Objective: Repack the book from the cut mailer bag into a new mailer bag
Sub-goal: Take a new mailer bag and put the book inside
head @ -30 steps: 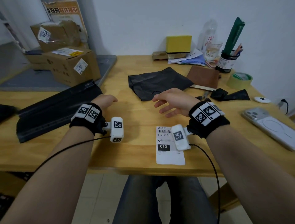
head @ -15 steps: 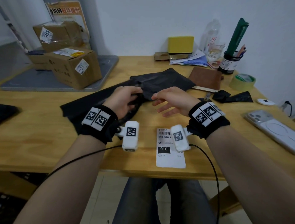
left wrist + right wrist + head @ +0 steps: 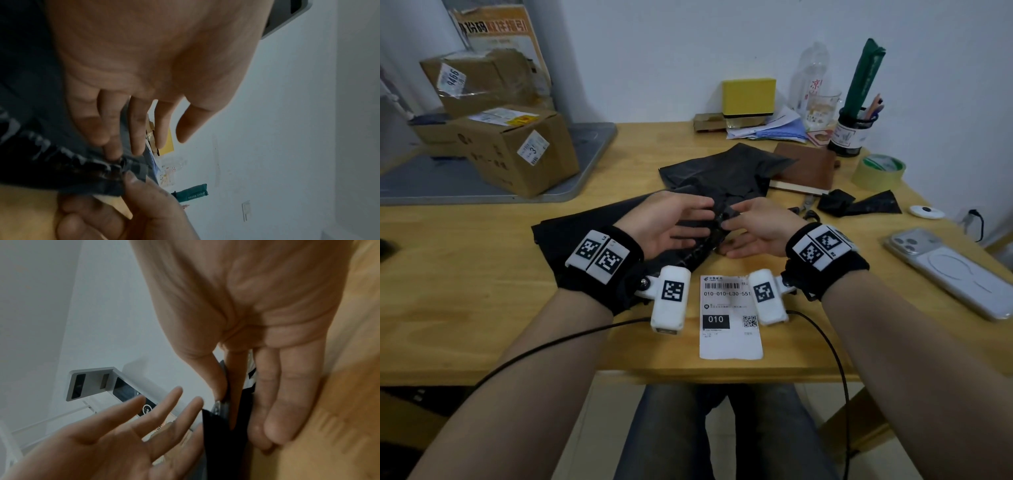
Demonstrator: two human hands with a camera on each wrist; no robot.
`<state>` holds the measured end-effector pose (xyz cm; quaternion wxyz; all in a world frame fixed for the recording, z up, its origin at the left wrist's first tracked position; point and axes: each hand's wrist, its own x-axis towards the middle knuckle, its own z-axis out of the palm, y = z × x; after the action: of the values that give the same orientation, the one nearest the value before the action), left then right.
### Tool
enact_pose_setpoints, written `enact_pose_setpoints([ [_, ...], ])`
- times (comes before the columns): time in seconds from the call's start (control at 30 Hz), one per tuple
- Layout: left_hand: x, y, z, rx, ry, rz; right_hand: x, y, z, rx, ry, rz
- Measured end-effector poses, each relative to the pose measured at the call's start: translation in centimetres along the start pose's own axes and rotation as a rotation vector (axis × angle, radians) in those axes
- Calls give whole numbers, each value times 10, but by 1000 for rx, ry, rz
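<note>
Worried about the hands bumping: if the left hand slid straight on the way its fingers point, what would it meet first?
Probably the edge of the new mailer bag, which the right hand pinches just ahead of the left hand; depth is unclear.

Left hand (image 3: 667,226) spread open, right hand (image 3: 756,229) fingers (image 3: 235,378) pinched.

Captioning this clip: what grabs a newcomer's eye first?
Both hands meet at the middle of the desk over a black bag: the right hand pinches its edge, the left hand is spread open beside it. A white shipping label lies at the near edge, and a brown book lies further back, to the right.
</note>
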<state>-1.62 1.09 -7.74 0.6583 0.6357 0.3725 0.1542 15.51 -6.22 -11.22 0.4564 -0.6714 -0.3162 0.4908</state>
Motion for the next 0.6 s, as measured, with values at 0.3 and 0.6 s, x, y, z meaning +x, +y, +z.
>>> enact_pose_setpoints([
  [0.3, 13, -12, -4, 147, 48, 67, 3, 0, -12, 66, -130, -22],
  [0.6, 30, -28, 5, 210, 83, -9, 12, 9, -21, 72, -213, -35],
])
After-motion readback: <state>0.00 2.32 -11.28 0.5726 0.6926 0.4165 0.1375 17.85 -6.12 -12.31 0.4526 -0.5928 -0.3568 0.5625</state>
